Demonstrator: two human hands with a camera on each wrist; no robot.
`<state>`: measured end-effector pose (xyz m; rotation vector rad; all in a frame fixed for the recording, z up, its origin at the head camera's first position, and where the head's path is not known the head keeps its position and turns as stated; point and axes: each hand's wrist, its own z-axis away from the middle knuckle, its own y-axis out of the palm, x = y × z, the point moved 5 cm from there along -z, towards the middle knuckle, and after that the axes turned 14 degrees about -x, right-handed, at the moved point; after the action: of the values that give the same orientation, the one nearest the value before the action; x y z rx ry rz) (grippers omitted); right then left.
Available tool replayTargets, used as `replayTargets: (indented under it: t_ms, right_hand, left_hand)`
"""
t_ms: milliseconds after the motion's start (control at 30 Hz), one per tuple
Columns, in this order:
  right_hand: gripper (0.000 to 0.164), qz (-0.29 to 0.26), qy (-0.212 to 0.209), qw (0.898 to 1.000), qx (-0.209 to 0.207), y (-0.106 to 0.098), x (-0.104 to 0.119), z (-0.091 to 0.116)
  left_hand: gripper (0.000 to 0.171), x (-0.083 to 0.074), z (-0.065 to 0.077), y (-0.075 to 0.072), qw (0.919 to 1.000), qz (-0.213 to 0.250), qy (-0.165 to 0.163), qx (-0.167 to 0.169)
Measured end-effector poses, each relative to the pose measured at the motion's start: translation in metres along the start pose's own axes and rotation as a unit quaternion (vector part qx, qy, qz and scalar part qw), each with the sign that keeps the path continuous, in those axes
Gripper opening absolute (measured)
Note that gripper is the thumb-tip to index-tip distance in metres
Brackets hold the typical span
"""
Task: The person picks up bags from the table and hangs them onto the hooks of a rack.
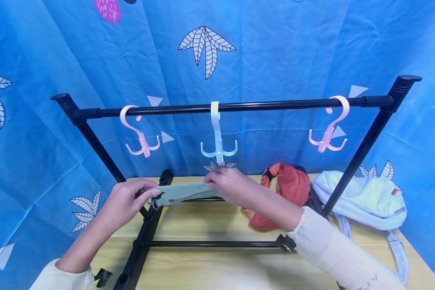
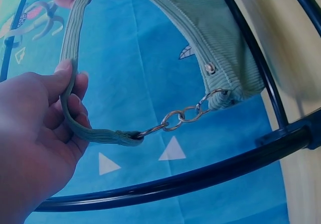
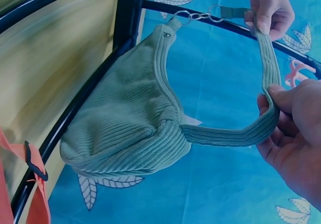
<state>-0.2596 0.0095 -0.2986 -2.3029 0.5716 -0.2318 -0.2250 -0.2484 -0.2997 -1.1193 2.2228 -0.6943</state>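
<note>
A pale green corduroy shoulder bag (image 3: 115, 113) hangs by its strap (image 3: 270, 66), which both hands stretch apart above the table. The left hand (image 1: 128, 201) pinches the strap near a short metal chain (image 2: 180, 117) that links it to the bag. Thumb and fingers of the right hand (image 1: 232, 187) grip the strap's other end. In the head view, the right hand lies just below a light blue hook hanger (image 1: 218, 149) on the black rail (image 1: 268, 106). A zipper (image 2: 209, 68) runs along the bag's upper edge.
Pink hook hangers (image 1: 143, 141) hang left and right on the rail of the black rack. A red-orange bag (image 1: 291, 185) and a white backpack (image 1: 366, 197) lie on the wooden table (image 1: 210, 266) at the right. Behind hangs a blue patterned curtain (image 1: 275, 52).
</note>
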Motion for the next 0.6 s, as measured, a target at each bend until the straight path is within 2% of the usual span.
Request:
replayTargets:
  t_ms: [333,600]
  right_hand:
    - [0.016,-0.013,0.000,1.000,-0.012,-0.012,0.004,-0.008]
    - [0.019,-0.024,0.011,1.000,-0.005,-0.018,0.005,-0.013]
  left_hand:
    - [0.012,-0.007,-0.009,-0.015,0.9990,-0.004,0.027,-0.035]
    - [0.011,-0.012,-0.015,-0.022,0.9985,-0.008,0.032,-0.042]
